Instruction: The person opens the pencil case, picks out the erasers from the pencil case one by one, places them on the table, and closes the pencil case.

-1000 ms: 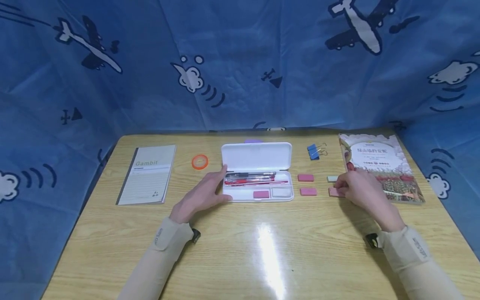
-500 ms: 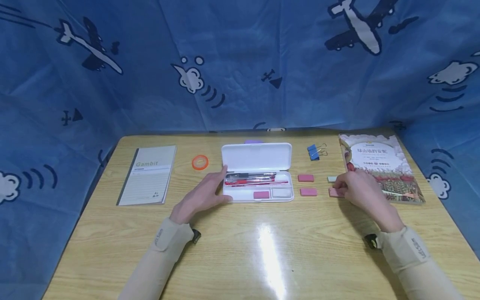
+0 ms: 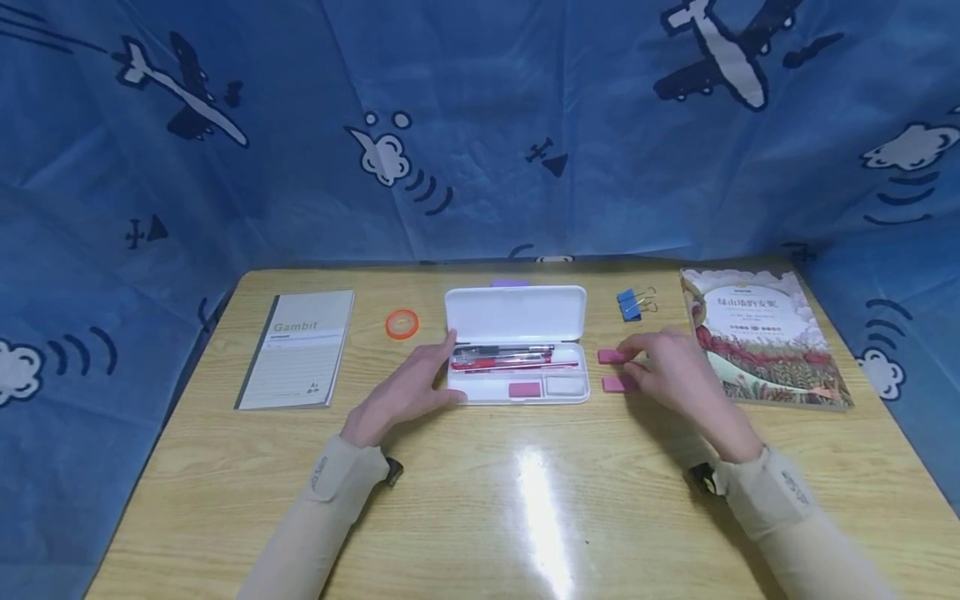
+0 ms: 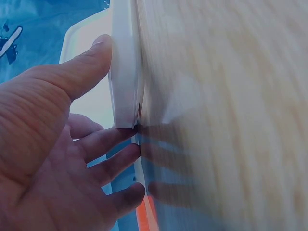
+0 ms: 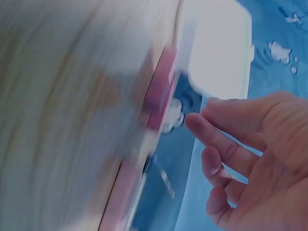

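Two pink erasers (image 3: pixel 617 384) are lying on the table (image 3: pixel 450 508) just right of the frame's centre, one above the other, beside the right end of the open pencil case (image 3: pixel 480 396). The right hand (image 3: pixel 671 367) is hovering over their right ends; its fingers are bending loosely, thumb and forefinger almost meeting, with no object showing between them. The left hand (image 3: pixel 405 387), left of centre, is spreading its thumb and fingers about the case's left end, the thumb resting against the near wall.

Caution, erasers: the right hand is partly covering both pieces in the head view, so a low approach is risking contact with the wrong one. Cause: the narrow gap between them. A sideways nudge is also risking jamming an eraser against the case wall.

Caution, case: only the left end is receiving support. A push from the right is risking a slide or turn if the left hand is pressing too lightly. The lid (image 3: pixel 516 313) is standing open behind the pens (image 3: pixel 502 358); a knock is risking its closing over them.

Caution, clip: the blue clip (image 3: pixel 629 305) is lying nearby, right of upper centre, its wire handles presenting a snag to a straying finger.
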Motion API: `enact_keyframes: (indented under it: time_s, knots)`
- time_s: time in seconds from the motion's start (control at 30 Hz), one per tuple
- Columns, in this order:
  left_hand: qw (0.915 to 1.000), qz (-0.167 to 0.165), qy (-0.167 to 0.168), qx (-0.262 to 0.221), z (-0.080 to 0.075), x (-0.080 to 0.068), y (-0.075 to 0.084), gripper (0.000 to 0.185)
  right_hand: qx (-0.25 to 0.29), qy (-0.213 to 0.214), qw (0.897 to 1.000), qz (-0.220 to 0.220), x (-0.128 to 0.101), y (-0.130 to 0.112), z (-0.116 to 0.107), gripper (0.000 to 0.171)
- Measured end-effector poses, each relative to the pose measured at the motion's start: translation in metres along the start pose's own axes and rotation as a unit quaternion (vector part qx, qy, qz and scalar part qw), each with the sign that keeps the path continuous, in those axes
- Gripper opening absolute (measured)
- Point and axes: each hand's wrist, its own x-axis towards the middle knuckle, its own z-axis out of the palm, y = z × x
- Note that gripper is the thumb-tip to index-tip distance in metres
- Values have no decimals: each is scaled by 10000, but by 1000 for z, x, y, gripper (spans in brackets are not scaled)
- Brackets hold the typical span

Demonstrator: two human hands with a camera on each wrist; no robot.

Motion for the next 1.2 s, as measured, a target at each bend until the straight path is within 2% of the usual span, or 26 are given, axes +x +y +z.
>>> enact_keyframes:
  time_s: [0.33,0.5,0.7,0.97,1.2]
  knots:
    - [10000,15,32,30,0,0,1,106,491,-172,9957,-760,18,-54,24,14]
    - [10000,-12,35,15,0,0,2,105,480,-440,9920,-1083,22,-77,33,14]
    - [10000,-55,10,41,0,0,1,106,296,-685,9881,-1344,25,-94,41,12]
    - [9999,-68,-4,79,-1,0,2,104,73,-707,9901,-1213,27,-104,45,14]
    - [10000,-45,22,42,0,-1,2,105,-294,-976,9918,-765,30,-112,49,18]
